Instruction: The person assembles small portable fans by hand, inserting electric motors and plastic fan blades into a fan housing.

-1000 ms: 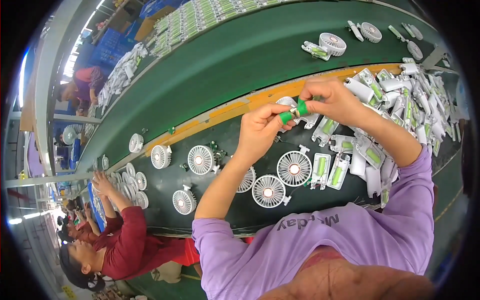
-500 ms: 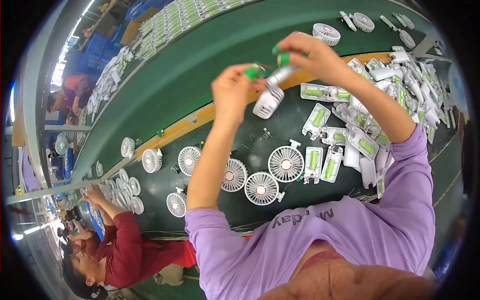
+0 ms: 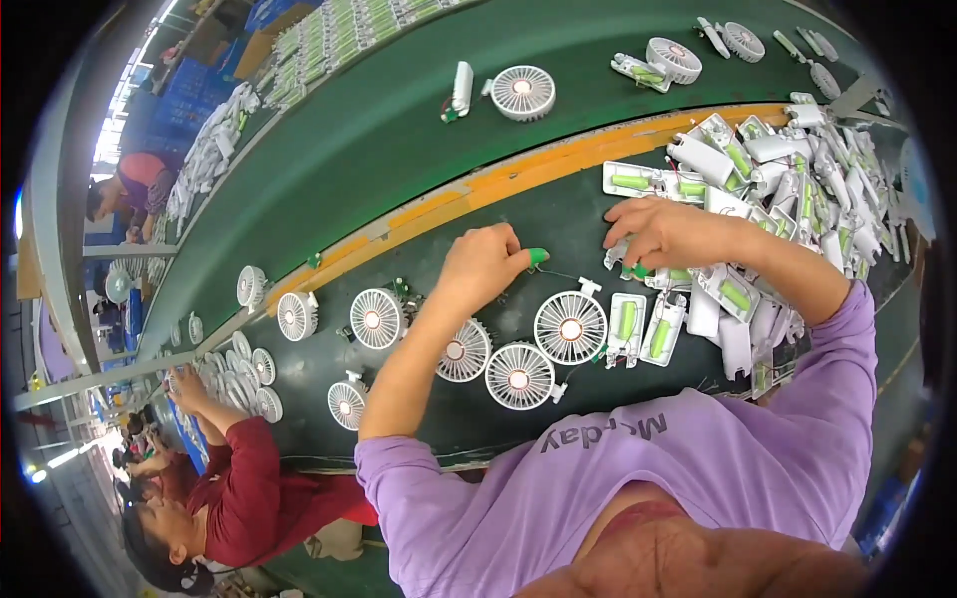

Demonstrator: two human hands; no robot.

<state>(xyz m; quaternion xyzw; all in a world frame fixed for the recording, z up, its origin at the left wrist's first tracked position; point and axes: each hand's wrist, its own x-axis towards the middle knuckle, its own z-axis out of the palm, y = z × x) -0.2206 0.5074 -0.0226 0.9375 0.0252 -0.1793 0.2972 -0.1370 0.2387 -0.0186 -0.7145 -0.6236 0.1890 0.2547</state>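
Note:
My left hand is over the dark bench, fingers curled and thumb stretched out. Green tape wraps that thumb, which pinches the end of a thin wire running to a white round fan head. My right hand bends over the near edge of a heap of white handle shells holding green batteries. Its fingers close round one white handle shell, mostly hidden under them. Beside my left forearm lie more fan heads, among them one and another.
Beyond a yellow rail runs a green conveyor belt. A fan head and a white handle shell lie on it. At left, a co-worker in a red sleeve sits by piled fan heads.
Both hands have let go of the white fan parts held up near the rail; a fan head and shell now lie on the belt. My hands have come down, the right to the shells.

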